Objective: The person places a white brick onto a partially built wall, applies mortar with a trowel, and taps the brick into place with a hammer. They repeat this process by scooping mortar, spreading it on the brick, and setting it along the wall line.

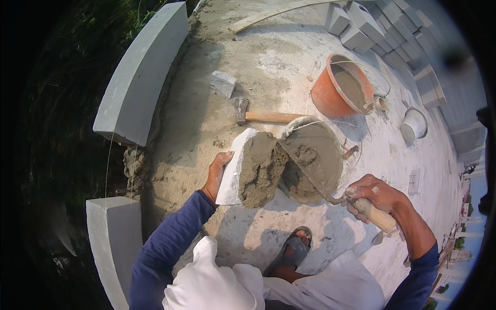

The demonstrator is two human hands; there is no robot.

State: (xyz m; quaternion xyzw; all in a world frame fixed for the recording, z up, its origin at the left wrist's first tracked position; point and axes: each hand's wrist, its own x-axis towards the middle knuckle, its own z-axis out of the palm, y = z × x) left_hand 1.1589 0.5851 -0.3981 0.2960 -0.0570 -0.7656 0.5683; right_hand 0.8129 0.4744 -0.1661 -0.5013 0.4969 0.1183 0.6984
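My left hand grips the edge of a white lightweight concrete block. Thick grey mortar covers the block's right-hand face. A trowel is in my right hand, fingers closed round the neck and wooden handle. Its mortar-smeared blade reaches left over a bucket of wet mortar, up to the coated face. Whether the blade touches that mortar I cannot tell. Beyond the block lies a hammer with a wooden handle.
An orange bucket of grey slurry stands at the far right, near a small whitish pail. Wall blocks line the left edge, with a gap and string between. Blocks are stacked at the back. A block fragment lies beyond the hammer.
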